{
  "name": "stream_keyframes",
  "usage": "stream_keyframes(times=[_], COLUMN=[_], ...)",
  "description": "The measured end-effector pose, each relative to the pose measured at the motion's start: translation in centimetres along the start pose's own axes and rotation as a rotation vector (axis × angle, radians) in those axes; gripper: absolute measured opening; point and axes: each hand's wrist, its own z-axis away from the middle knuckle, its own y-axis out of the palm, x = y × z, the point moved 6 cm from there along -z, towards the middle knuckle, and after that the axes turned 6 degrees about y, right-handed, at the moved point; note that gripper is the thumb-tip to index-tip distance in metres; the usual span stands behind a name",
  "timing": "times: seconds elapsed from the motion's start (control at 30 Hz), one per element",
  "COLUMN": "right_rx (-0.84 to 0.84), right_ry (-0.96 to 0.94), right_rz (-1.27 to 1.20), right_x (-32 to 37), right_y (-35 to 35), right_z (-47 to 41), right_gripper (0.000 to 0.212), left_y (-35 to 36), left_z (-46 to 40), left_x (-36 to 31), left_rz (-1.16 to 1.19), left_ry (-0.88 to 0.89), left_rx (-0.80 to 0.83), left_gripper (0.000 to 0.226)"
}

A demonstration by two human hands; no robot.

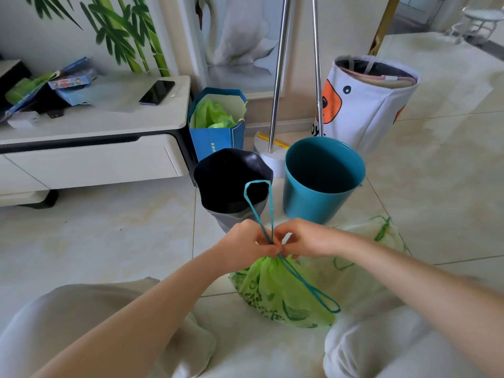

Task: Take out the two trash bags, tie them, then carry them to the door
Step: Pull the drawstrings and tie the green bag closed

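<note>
2 hands: left hand (245,242) + right hand (301,238) both pinching teal drawstring (257,211) | 1 green trash bag (283,293) cinched | 2 bins: teal bin (321,178), black bin (231,181)

My only view comes from the head camera, wide-angle, tilted forward and down over the knees, close above the floor (109,236), with the wall and the low cabinet (90,156) curving across the far edge of the picture.

Green trash bag (283,293) on tiled floor, neck cinched, teal drawstring (259,203) looped upward, second pale bag (362,257) just behind
</note>
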Motion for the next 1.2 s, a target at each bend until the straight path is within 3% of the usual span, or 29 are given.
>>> stream_keyframes(times=[0.13, 0.27, 0.33, 0.4, 0.57, 0.67, 0.77, 0.97, 1.2], right_rx=[0.036, -0.018, -0.034, -0.056, -0.067, -0.047, -0.079, -0.065, -0.128], right_ry=[0.006, 0.025, 0.030, 0.021, 0.006, 0.008, 0.041, 0.031, 0.010], right_rz=[-0.025, -0.006, 0.011, 0.035, 0.020, 0.004, -0.078, -0.166, -0.081], right_x=[-0.1, -0.3, -0.3, -0.1, 0.5, 0.7, -0.5, 0.2, 0.9], right_y=[-0.2, -0.7, -0.7, -0.7, -0.4, -0.3, -1.1, -0.4, -1.1], right_z=[-0.3, -1.1, -1.3, -1.6, -1.8, -1.5, -0.9, -1.7, -2.3], right_gripper=[0.034, 0.028, 0.020, 0.012, 0.016, 0.010, 0.020, 0.016, 0.007], left_y=[-0.9, -1.4, -1.6, -1.7, -1.5, -1.2, -0.5, -1.1, -1.5], left_z=[0.1, 0.0, 0.1, 0.0, 0.2, 0.4, 0.4, 1.7, 1.8], left_x=[0.3, 0.9, 1.1, 1.0, 1.2, 0.4, -1.1, -0.9, -0.2], left_rz=[-0.031, -0.036, -0.060, -0.175, -0.455, -0.620, -0.708, -0.731, -0.690], left_ry=[0.023, 0.012, -0.002, 0.010, 0.088, 0.222, 0.388, 0.465, 0.408], left_rx=[-0.087, -0.176, -0.210, -0.230, -0.287, -0.329, -0.371, -0.425, -0.401], left_gripper=[0.005, 0.028, 0.020, 0.006, 0.011, 0.010, 0.003, 0.005, 0.013])
